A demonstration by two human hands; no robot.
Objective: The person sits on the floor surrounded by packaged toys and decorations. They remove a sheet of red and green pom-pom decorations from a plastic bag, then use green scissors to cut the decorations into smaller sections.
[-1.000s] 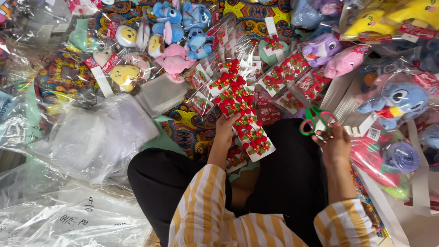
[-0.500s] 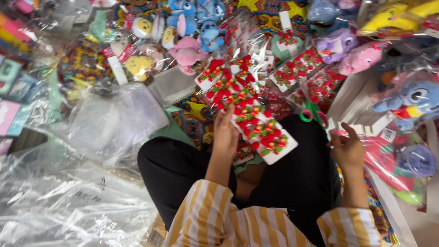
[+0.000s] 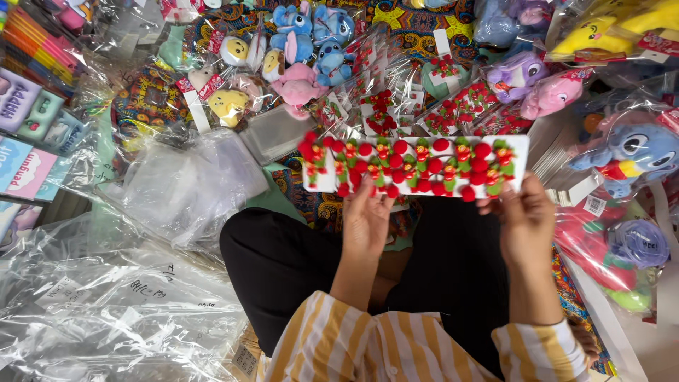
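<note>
left hand (image 3: pixel 366 221), right hand (image 3: pixel 525 221), gripping white clip card (image 3: pixel 416 165) level

i'm looking down at what reads as a small toy and trinket shop or its stockroom. bagged plush toys (image 3: pixel 304 49) lie heaped across the floor, many with price tags (image 3: pixel 595 205) on them. carded hair clips (image 3: pixel 460 106) are stacked in multiples, stationery packs (image 3: pixel 32 134) sit at the left edge, and loose clear plastic bags (image 3: pixel 106 311) pile up at the near left.
</note>
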